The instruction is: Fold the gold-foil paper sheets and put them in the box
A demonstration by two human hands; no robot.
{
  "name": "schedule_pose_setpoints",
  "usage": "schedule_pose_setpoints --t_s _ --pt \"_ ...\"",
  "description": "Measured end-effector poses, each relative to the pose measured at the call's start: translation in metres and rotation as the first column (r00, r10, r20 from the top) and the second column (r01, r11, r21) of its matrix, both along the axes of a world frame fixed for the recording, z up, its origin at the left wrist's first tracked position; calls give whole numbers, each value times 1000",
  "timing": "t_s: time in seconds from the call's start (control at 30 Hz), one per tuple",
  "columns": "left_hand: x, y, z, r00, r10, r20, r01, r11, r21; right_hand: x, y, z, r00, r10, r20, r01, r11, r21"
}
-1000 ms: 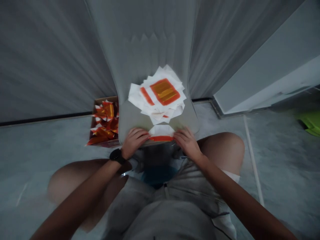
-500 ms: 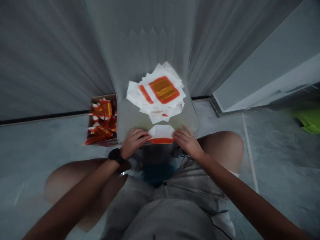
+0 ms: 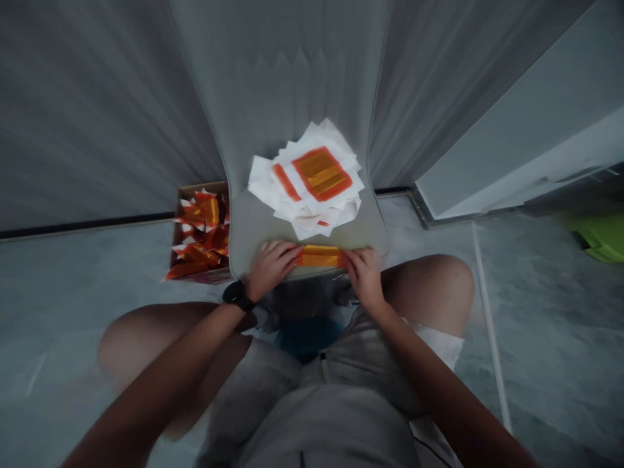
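Note:
A sheet of paper folded into an orange and gold strip (image 3: 319, 256) lies across the front of the chair seat. My left hand (image 3: 273, 265) pinches its left end, and my right hand (image 3: 364, 272) grips the right end. Just beyond the strip is a loose, fanned pile of white paper sheets (image 3: 312, 182); the top one bears an orange and gold printed panel with a narrow orange bar beside it. The underside of the strip is hidden.
The grey chair (image 3: 256, 240) has a tall ribbed back. Left of its seat, a cardboard box (image 3: 176, 244) on the floor holds several orange, gold and white folded papers. A bright green object (image 3: 602, 237) sits far right, past a pale wall ledge (image 3: 511, 169).
The held paper has gone from a white, half-open shape with an orange edge to a narrow orange and gold strip. Both hands have shifted slightly, still holding its ends.

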State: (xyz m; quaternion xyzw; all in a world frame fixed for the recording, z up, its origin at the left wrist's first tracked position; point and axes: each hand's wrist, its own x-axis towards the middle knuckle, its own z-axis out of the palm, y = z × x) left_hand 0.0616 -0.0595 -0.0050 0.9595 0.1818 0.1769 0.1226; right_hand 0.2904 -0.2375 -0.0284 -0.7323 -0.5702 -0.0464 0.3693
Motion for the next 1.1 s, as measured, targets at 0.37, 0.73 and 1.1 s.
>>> schedule_pose_setpoints --t_s 0.37,0.73,1.1 --pt "10 -6 -7 978 -209 14 209 977 41 -9 1 5 961 203 188 -164 965 -202" --pt "7 2 9 975 -195 109 209 968 -140 21 8 36 889 408 208 -355 901 -249" --pt "23 -9 34 874 428 231 101 306 -947 1 4 81 811 110 -575 -299 922 -245"
